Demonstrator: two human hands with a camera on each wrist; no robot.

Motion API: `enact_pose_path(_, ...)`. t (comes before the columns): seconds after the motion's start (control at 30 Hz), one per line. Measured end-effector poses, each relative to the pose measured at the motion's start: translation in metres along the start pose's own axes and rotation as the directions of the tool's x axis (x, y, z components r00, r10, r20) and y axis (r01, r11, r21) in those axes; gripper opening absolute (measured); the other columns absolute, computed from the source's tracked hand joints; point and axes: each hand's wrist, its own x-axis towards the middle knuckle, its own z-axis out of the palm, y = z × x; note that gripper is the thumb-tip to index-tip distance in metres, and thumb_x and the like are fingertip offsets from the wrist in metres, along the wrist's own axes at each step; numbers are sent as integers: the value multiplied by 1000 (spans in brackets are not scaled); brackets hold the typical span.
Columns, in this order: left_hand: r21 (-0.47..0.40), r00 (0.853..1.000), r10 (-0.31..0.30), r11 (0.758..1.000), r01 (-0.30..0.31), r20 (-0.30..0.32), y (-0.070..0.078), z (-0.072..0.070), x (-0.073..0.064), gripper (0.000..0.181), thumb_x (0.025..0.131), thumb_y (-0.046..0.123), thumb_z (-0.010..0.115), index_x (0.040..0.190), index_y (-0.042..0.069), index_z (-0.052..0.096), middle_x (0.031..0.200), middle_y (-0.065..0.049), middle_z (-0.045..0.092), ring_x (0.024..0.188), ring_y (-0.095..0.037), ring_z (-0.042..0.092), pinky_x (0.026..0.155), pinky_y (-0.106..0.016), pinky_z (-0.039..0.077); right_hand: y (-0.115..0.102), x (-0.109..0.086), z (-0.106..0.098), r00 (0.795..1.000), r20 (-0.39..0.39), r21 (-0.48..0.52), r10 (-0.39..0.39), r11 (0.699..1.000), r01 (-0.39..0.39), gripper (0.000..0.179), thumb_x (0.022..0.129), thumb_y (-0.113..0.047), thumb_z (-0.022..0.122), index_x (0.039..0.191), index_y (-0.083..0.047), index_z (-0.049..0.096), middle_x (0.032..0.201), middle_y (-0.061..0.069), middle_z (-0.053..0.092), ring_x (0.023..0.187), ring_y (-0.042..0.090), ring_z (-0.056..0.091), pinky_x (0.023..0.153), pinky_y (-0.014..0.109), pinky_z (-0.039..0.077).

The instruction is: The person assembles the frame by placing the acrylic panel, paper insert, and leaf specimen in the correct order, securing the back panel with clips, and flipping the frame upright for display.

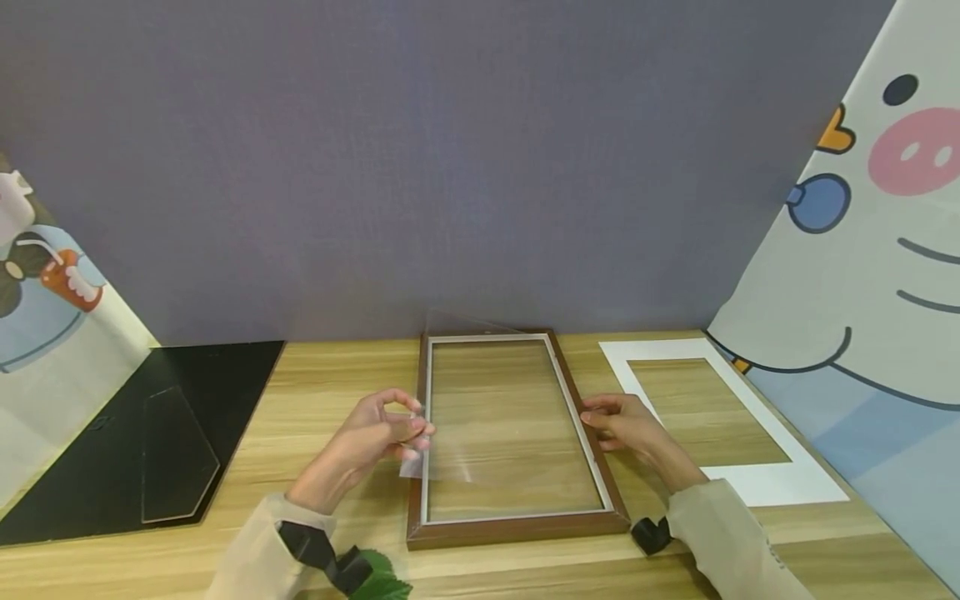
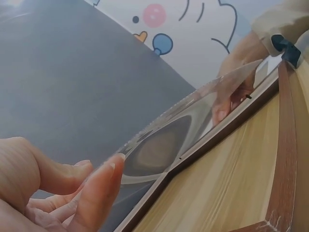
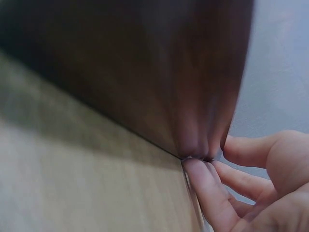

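Pinching clear film (image 2: 182, 123), left hand (image 1: 382, 429) faces right hand (image 1: 624, 423) gripping frame (image 1: 517, 529); only head view shows black backboard (image 1: 123, 442).

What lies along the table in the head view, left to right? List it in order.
Black panel → left hand → brown frame → right hand → white mat with a rectangular opening.

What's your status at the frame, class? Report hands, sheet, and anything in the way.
Left hand pinching clear sheet, tilted over brown frame. Right hand touching frame's right side. No obstruction visible inside the frame; white mat lies apart.
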Motion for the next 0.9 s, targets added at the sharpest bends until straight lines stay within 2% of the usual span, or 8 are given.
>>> enact_pose_path(0.53,44,1000,-20,999,21,-20,-1,6,4,22,91,-5,56,108,-5,42,82,-7,70,66,-9,66,55,-17,54,2,2,0,1000,-11,4,-10,1000,10,42,92,-9,61,128,10,50,111,17,59,88,15,60,69,31,58)
enact_pose_path(0.9,48,1000,-13,999,11,27,-7,7,3,24,90,-5,56,109,-9,41,83,-7,70,70,-11,67,57,-18,55,3,2,1,1000,-5,-1,-12,1000,12,43,92,-10,60,128,10,49,111,17,58,90,18,59,70,33,59)
